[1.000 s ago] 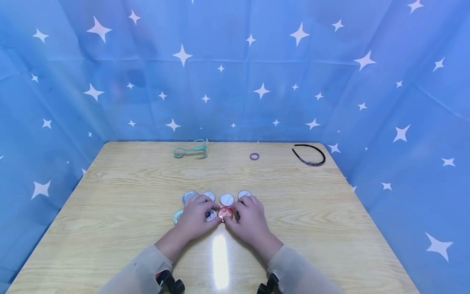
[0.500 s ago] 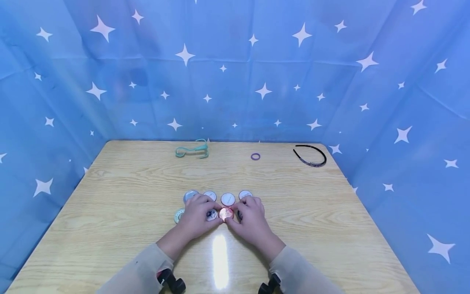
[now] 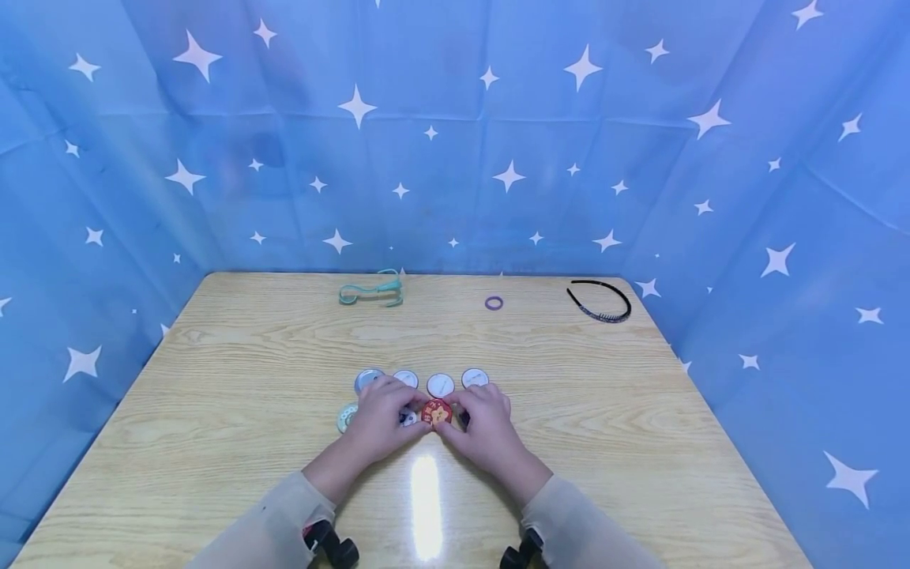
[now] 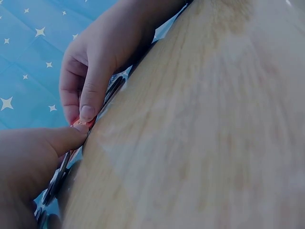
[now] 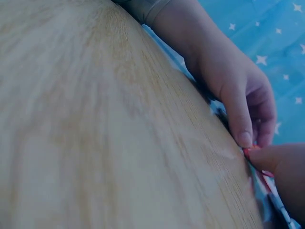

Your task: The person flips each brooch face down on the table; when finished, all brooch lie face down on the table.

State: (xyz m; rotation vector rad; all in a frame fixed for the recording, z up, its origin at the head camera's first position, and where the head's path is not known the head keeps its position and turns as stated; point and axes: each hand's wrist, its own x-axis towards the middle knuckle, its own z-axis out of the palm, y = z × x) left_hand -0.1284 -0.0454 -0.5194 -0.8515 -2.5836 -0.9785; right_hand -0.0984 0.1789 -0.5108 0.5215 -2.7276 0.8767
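A round red badge [image 3: 437,413] with a yellow star-like figure lies between my two hands in the head view. My left hand [image 3: 380,415] pinches its left edge with thumb and index finger. On the opposite edge, the thumb and index finger of my right hand [image 3: 486,424] pinch it too. In the left wrist view both thumbs meet at the badge [image 4: 84,125], low over the table. A blue-and-white badge [image 3: 408,418] shows partly beneath my left hand, and a dark badge [image 3: 464,418] is mostly hidden under my right.
Behind the hands runs a row of badges: a bluish one [image 3: 367,379] and white ones such as this white badge [image 3: 441,386]. A pale teal badge [image 3: 346,416] lies left. Along the table's back are a teal wire-like object [image 3: 371,292], a purple ring [image 3: 494,303] and a black headband [image 3: 611,318].
Glare that washed over the red badge's face has gone and its print shows clearly, so its tilt differs slightly. Both hands stay nearly in place, pinching it throughout.
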